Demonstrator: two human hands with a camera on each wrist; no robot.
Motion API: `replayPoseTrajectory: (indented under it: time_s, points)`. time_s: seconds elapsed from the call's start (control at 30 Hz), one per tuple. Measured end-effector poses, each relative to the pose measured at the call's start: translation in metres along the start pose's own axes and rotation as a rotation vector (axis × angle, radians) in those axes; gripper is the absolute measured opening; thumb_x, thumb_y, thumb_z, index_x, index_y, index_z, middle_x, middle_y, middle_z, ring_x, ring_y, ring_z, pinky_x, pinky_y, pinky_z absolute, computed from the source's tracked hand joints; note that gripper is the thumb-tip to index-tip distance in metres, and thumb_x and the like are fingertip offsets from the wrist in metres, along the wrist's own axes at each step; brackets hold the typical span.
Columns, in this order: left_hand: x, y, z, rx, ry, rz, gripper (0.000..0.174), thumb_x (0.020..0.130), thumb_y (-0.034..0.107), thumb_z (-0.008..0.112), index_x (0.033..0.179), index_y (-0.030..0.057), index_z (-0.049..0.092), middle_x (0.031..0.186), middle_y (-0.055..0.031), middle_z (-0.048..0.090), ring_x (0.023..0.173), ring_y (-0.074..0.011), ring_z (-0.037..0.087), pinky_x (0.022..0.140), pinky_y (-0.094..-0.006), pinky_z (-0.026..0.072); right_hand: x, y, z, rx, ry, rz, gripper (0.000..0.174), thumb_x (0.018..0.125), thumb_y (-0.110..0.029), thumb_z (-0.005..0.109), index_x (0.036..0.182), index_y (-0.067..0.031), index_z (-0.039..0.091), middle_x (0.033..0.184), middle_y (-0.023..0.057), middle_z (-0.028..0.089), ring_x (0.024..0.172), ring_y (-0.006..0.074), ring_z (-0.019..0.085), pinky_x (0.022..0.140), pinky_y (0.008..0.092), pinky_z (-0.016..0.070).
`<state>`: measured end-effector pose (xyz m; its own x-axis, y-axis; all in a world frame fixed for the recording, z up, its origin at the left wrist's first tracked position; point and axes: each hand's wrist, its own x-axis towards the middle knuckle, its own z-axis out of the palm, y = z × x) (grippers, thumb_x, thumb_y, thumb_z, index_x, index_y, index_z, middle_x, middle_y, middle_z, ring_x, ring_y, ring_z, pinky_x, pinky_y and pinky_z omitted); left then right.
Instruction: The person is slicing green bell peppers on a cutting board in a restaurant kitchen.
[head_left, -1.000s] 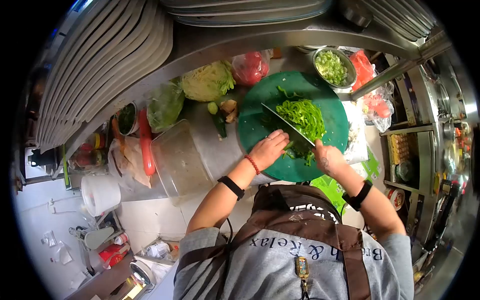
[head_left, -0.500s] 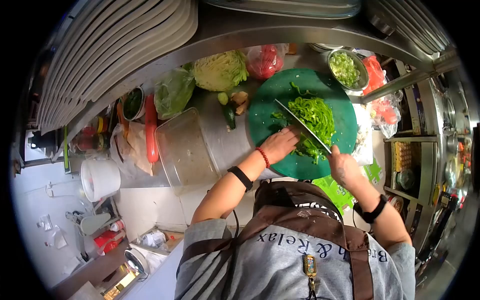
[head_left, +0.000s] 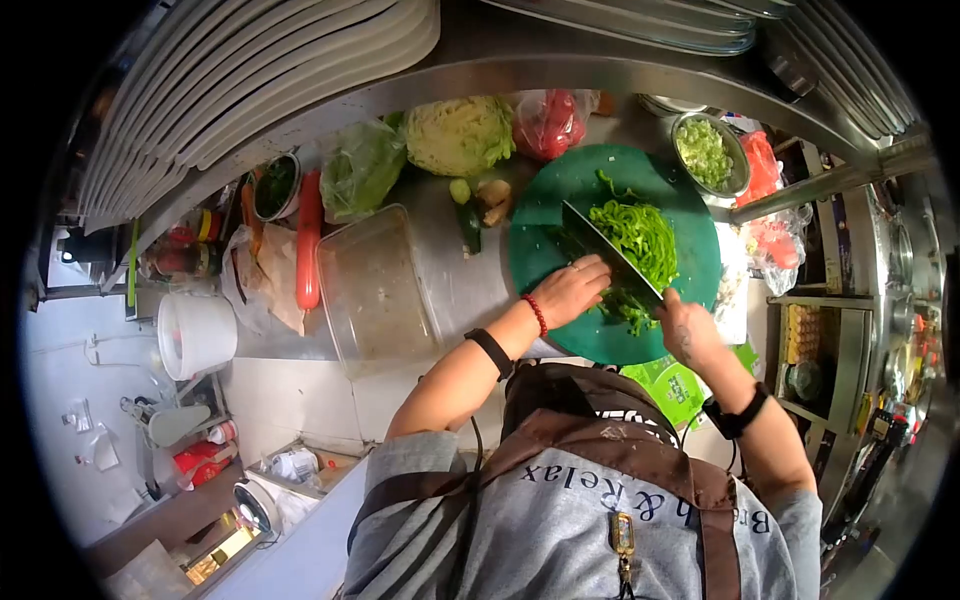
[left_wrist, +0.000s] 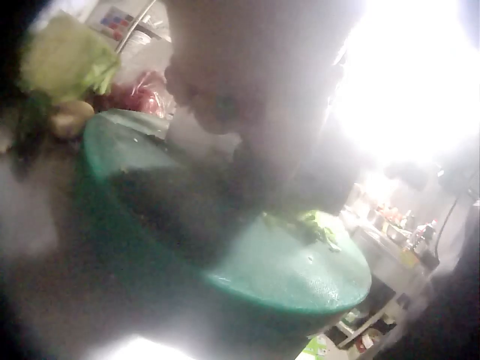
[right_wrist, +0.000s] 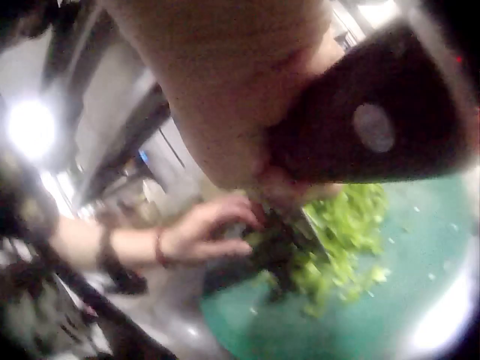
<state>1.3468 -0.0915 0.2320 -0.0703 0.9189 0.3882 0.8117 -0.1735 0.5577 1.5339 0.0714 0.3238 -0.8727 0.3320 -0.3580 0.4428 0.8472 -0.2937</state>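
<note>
On the round green cutting board [head_left: 547, 200] lies a heap of shredded green pepper [head_left: 640, 240]. My right hand [head_left: 690, 328] grips the handle of a broad kitchen knife [head_left: 610, 250], whose blade stands slanted across the board, along the left side of the heap. My left hand [head_left: 572, 290] is beside the blade, its bent fingertips and thumb holding dark green pepper [right_wrist: 274, 244] down on the board. The blade hides part of that pepper in the head view. In the blurred left wrist view, the hand covers most of the board's middle.
Left of the board stand a clear plastic tub [head_left: 325, 290], a halved cabbage [head_left: 458, 135], ginger [head_left: 495, 198] and a cucumber piece [head_left: 468, 228]. A metal bowl [head_left: 742, 180] of chopped scallion sits behind right. A steel shelf [head_left: 590, 72] with stacked plates overhangs the back.
The head view has shifted, so the board appears farther right. Both hands stay at the board, the knife still at the left side of the heap of shreds.
</note>
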Motion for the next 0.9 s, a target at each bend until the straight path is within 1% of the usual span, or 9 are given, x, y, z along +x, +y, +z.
replayPoseTrajectory:
  time_s: [0.03, 0.13, 0.2, 0.37, 0.47, 0.53, 0.7, 0.83, 0.9]
  points:
    - [0.0, -0.001, 0.001, 0.009, 0.014, 0.006, 0.033, 0.076, 0.01, 0.07, 0.106, 0.0016, 0.061, 0.114, -0.0123, 0.059, 0.116, -0.0327, 0.052, 0.096, -0.0392, 0.0466, -0.008, -0.009, -0.02, -0.007, -0.023, 0.02, 0.019, 0.096, -0.018, 0.049, 0.099, -0.0006, 0.043, 0.068, 0.0247, 0.063, 0.067, 0.0457, 0.063, 0.061, 0.053, 0.0503]
    - [0.0, -0.001, 0.001, 0.012, -0.004, -0.025, 0.032, 0.076, 0.01, 0.071, 0.105, 0.0021, 0.062, 0.113, -0.0123, 0.059, 0.115, -0.0328, 0.052, 0.095, -0.0393, 0.0473, -0.022, -0.011, -0.007, 0.043, 0.016, 0.053, 0.019, 0.096, -0.018, 0.05, 0.099, -0.0007, 0.043, 0.068, 0.0255, 0.063, 0.068, 0.0462, 0.063, 0.061, 0.0536, 0.0501]
    - [0.0, 0.0, 0.002, 0.004, 0.013, -0.028, 0.031, 0.076, 0.01, 0.071, 0.104, 0.0023, 0.062, 0.112, -0.0122, 0.06, 0.113, -0.0329, 0.053, 0.094, -0.0392, 0.0478, -0.004, 0.003, 0.04, 0.029, -0.018, 0.064, 0.018, 0.096, -0.017, 0.048, 0.098, -0.0005, 0.042, 0.071, 0.027, 0.063, 0.07, 0.0466, 0.063, 0.063, 0.0548, 0.0502]
    - [-0.002, 0.001, -0.001, -0.032, 0.044, -0.03, 0.029, 0.075, 0.01, 0.071, 0.101, 0.0022, 0.062, 0.109, -0.0124, 0.059, 0.108, -0.0335, 0.054, 0.09, -0.04, 0.0489, -0.013, -0.017, -0.028, 0.002, -0.051, 0.034, 0.019, 0.096, -0.018, 0.049, 0.097, 0.0005, 0.044, 0.071, 0.0267, 0.063, 0.069, 0.0467, 0.063, 0.064, 0.0538, 0.0507]
    - [-0.001, 0.001, 0.001, -0.022, 0.07, -0.021, 0.029, 0.075, 0.01, 0.072, 0.101, 0.0019, 0.062, 0.109, -0.0126, 0.059, 0.107, -0.0341, 0.054, 0.089, -0.0407, 0.0494, -0.023, -0.017, -0.005, 0.087, 0.01, 0.091, 0.02, 0.096, -0.018, 0.049, 0.099, 0.0008, 0.044, 0.071, 0.0271, 0.064, 0.069, 0.0464, 0.064, 0.064, 0.0539, 0.0509]
    - [-0.001, 0.005, 0.004, -0.03, 0.106, -0.019, 0.028, 0.075, 0.01, 0.072, 0.1, 0.0019, 0.062, 0.108, -0.0127, 0.059, 0.106, -0.0344, 0.055, 0.089, -0.0409, 0.0493, -0.002, 0.004, 0.049, 0.032, -0.025, 0.058, 0.018, 0.095, -0.016, 0.048, 0.099, 0.001, 0.045, 0.071, 0.0271, 0.063, 0.069, 0.0457, 0.064, 0.064, 0.0534, 0.0508]
    - [-0.003, 0.002, 0.002, -0.048, 0.086, -0.039, 0.027, 0.075, 0.01, 0.072, 0.099, 0.0021, 0.062, 0.107, -0.0129, 0.059, 0.106, -0.0347, 0.055, 0.089, -0.0413, 0.0487, -0.018, -0.02, -0.027, 0.062, -0.056, 0.049, 0.018, 0.095, -0.016, 0.047, 0.099, 0.0015, 0.045, 0.071, 0.0263, 0.063, 0.069, 0.0455, 0.063, 0.063, 0.0524, 0.0509]
    - [-0.009, 0.003, 0.009, -0.018, 0.137, -0.038, 0.035, 0.074, 0.013, 0.075, 0.104, 0.0024, 0.061, 0.111, -0.0136, 0.058, 0.111, -0.0349, 0.053, 0.092, -0.0418, 0.0478, -0.009, -0.014, 0.028, 0.077, -0.011, 0.08, 0.02, 0.094, -0.017, 0.051, 0.099, 0.0016, 0.046, 0.071, 0.0258, 0.064, 0.07, 0.0447, 0.064, 0.063, 0.053, 0.0512]
    - [-0.013, 0.014, 0.009, 0.039, 0.158, -0.086, 0.038, 0.073, 0.015, 0.076, 0.107, 0.0035, 0.062, 0.114, -0.0155, 0.056, 0.113, -0.0357, 0.052, 0.094, -0.0433, 0.047, 0.0, -0.005, 0.028, 0.081, -0.014, 0.047, 0.02, 0.094, -0.018, 0.052, 0.098, 0.001, 0.047, 0.072, 0.026, 0.064, 0.071, 0.0449, 0.064, 0.065, 0.0531, 0.0512]
